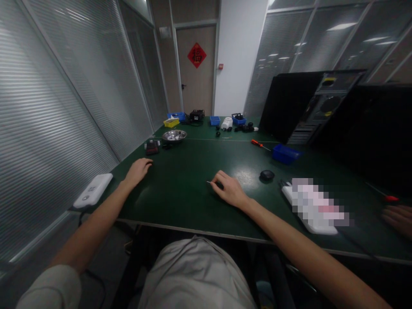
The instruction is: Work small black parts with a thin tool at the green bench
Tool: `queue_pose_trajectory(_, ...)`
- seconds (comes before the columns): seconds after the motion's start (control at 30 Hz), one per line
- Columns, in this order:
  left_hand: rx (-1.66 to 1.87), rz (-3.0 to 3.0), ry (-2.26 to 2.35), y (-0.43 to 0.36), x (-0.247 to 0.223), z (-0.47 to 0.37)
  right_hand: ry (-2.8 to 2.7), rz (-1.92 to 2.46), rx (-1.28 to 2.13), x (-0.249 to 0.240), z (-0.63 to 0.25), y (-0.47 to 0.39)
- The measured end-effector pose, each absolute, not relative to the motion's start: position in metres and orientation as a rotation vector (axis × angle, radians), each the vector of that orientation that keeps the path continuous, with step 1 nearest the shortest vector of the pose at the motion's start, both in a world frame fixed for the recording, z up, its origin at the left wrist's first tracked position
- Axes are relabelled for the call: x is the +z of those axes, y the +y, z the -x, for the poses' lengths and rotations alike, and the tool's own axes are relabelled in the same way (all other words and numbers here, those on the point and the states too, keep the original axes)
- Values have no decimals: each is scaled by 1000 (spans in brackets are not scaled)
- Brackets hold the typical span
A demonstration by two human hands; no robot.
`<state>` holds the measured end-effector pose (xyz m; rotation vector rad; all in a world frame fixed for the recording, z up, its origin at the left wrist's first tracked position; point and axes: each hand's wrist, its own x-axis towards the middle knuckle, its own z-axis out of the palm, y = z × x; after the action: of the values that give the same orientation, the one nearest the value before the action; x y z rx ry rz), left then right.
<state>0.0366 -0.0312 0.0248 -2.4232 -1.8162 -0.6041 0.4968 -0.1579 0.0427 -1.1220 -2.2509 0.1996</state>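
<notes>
My left hand (pixel 139 170) lies on the left part of the green table (pixel 180 171), fingers loosely stretched to the right, and nothing shows in it. Just beyond it are a dark, partly blurred box (pixel 152 148) and a metal bowl (pixel 174 136) with small pieces inside. Over the middle of the table, my right hand (pixel 228 189) is closed in a pinch. From its fingertips a thin, short, pale piece (pixel 208 182) sticks out to the left; its kind cannot be made out. To the right of that hand lies a black computer mouse (pixel 267 175).
A blue bin (pixel 286 153) and an orange-handled screwdriver (pixel 257 143) lie at right. White devices (pixel 93 191) flank me. A yellow tray (pixel 171 122) and small blue bins (pixel 215 120) stand behind. Another person's hand (pixel 399 218) is at far right, near a red-handled tool (pixel 391 198).
</notes>
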Motion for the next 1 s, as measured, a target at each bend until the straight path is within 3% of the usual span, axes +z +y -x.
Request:
queue_pose_trajectory(0.13,-558,2086,-2089,-27,17,34,-2261,1135,198,42,-497,-157)
queue_pose_trajectory(0.37,-656,1908,-2337,-34,25,29,-2268,1136,222,41,-499,-157)
queue_pose_trajectory(1.0,-434,1930,-2180,-52,37,6,-2287,1109,204,39,-498,-156)
